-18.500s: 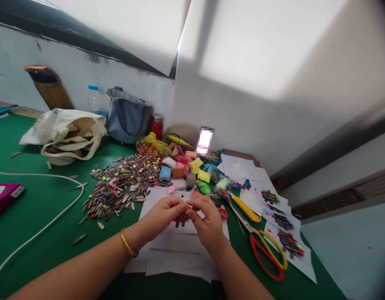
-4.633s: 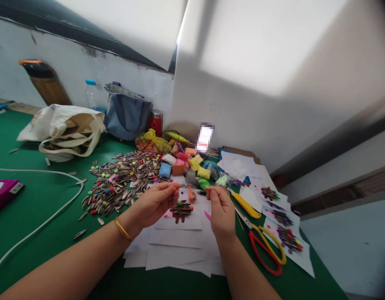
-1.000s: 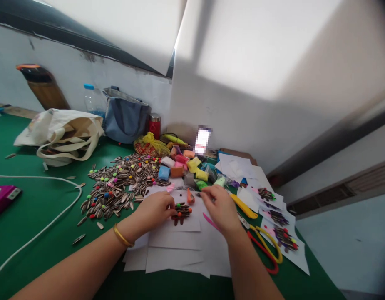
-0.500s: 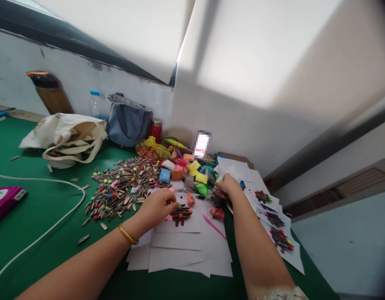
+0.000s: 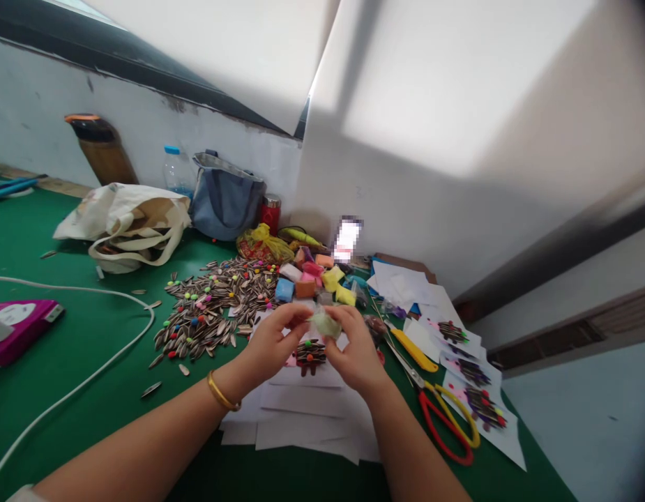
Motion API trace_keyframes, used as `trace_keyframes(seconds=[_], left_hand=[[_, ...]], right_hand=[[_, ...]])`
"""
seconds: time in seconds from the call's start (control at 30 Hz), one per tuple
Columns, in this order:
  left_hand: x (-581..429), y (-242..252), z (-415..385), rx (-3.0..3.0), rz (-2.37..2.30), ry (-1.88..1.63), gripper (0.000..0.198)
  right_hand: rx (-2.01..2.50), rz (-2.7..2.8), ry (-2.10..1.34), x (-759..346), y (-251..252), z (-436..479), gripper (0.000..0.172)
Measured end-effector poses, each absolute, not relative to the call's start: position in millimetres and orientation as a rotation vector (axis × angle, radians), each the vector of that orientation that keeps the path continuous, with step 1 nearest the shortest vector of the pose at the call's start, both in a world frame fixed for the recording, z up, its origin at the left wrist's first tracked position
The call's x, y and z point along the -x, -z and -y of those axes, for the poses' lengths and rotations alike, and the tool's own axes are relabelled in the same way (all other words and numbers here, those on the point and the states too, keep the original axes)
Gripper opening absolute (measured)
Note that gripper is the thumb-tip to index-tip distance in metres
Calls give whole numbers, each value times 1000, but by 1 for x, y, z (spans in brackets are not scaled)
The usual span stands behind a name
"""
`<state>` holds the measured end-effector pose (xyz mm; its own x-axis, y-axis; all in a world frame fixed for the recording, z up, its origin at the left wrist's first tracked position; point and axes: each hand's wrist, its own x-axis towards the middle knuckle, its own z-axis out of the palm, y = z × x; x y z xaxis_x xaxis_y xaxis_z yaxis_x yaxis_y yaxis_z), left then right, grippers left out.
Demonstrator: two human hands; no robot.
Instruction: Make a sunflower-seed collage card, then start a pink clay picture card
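Note:
Between my two hands is a small clear packet of pale green modelling clay. My left hand pinches its left edge, while the fingers of my right hand close round the other side. Below them, on the top sheet of a stack of white paper, lies a hedgehog picture with sunflower-seed spines and small coloured balls. Packets of coloured clay, among them a blue one and a yellow one, lie just beyond my hands. Part of the picture is hidden by my fingers.
Sunflower seeds mixed with coloured balls spread to the left. Scissors and a yellow cutter lie at right, near finished-looking hedgehog sheets. Bags, a phone and a white cable surround the work.
My right hand has come back from the clay pile with the pale green packet, and my left hand has risen from the picture to meet it. The scissors and cutter are now uncovered.

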<state>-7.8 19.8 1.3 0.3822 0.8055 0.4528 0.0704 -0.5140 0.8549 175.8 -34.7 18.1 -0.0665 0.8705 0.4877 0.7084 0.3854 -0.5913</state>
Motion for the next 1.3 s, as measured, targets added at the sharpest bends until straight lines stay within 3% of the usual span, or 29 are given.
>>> trace_keyframes(seconds=[0.17, 0.4, 0.6, 0.77, 1.0, 1.17, 1.3], left_hand=[[9, -2, -25, -1972, -780, -1096, 20], [13, -5, -23, -2427, -873, -1012, 11], [10, -8, -17, -2704, -897, -957, 18], [10, -9, -17, -2509, -871, -1010, 14], [9, -7, -17, -2439, -937, -813, 6], [9, -7, -17, -2723, -966, -634, 20], [10, -9, -18, -2690, -896, -691, 19]], right_hand=[[1358, 1865, -332, -179, -4, 35, 54], [1347, 1916, -203, -178, -8, 43, 29], [1323, 1927, -199, -174, -8, 45, 24], [1372, 1865, -240, -176, -9, 45, 22], [1356, 1914, -116, -170, -6, 44, 21], [1362, 1987, -75, -167, -5, 44, 19], [1382, 1961, -130, -172, -6, 43, 19]])
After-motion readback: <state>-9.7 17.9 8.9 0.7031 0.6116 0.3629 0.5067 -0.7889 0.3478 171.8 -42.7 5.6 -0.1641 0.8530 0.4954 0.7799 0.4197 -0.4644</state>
